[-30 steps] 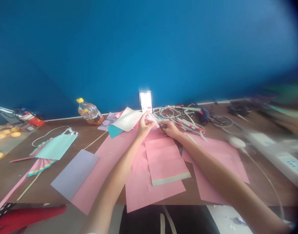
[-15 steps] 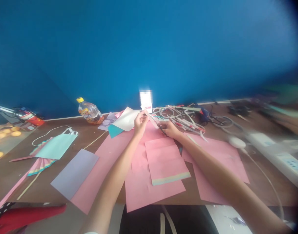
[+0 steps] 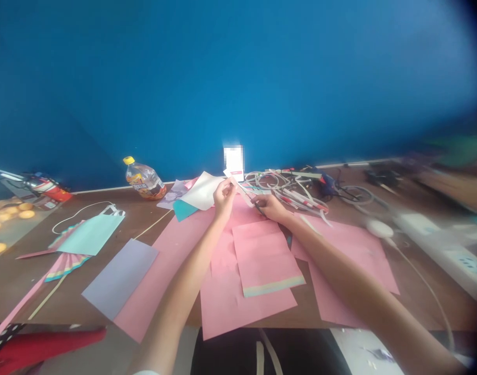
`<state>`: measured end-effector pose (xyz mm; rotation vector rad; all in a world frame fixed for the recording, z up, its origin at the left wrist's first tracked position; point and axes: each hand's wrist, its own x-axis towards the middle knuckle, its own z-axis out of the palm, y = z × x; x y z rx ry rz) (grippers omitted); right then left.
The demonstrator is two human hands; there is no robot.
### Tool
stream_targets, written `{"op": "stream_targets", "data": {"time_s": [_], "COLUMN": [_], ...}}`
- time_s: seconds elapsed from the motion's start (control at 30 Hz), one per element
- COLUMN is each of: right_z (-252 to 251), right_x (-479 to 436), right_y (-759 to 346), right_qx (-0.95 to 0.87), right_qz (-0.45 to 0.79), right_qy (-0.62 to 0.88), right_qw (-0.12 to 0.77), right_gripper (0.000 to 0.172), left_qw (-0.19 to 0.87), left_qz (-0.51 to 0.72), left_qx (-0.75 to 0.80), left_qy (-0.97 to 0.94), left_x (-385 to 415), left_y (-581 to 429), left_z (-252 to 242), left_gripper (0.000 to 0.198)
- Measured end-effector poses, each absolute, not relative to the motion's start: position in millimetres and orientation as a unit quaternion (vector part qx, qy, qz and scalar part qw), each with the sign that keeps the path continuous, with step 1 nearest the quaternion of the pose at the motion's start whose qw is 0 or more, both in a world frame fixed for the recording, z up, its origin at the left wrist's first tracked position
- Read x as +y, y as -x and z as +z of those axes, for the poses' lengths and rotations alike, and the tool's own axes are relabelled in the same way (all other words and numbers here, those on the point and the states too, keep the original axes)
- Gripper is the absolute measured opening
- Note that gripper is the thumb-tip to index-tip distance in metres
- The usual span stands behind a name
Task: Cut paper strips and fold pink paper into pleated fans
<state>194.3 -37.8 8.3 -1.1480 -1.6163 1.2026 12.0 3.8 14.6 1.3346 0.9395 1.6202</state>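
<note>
Pinching pale strip (image 3: 243, 194) just in front of lit screen (image 3: 234, 162): left hand (image 3: 223, 196). Right hand (image 3: 271, 206) grips dark tool (image 3: 259, 208), probably scissors. Risk: strip may tear if hands pull unevenly.

Bottle (image 3: 145, 180) left of phone (image 3: 234, 160), power strip (image 3: 465, 262) right, paper sheets (image 3: 265, 255) in front

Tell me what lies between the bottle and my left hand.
The head view shows purple paper, a pink scrap and white paper between the bottle and your left hand, with teal paper at the near side.
</note>
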Motion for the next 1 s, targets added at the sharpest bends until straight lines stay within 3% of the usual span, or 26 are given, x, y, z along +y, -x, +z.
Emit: {"op": "stream_targets", "data": {"time_s": [1.0], "right_z": [8], "right_x": [-38], "right_y": [-194], "right_qx": [-0.632], "right_qz": [0.500], "right_qy": [0.423], "right_qw": [0.414], "right_gripper": [0.024], "left_qw": [0.392], "left_qz": [0.624], "left_qx": [0.393], "left_qy": [-0.551], "left_x": [-12], "left_y": [-24], "left_z": [19], "left_gripper": [0.060]}}
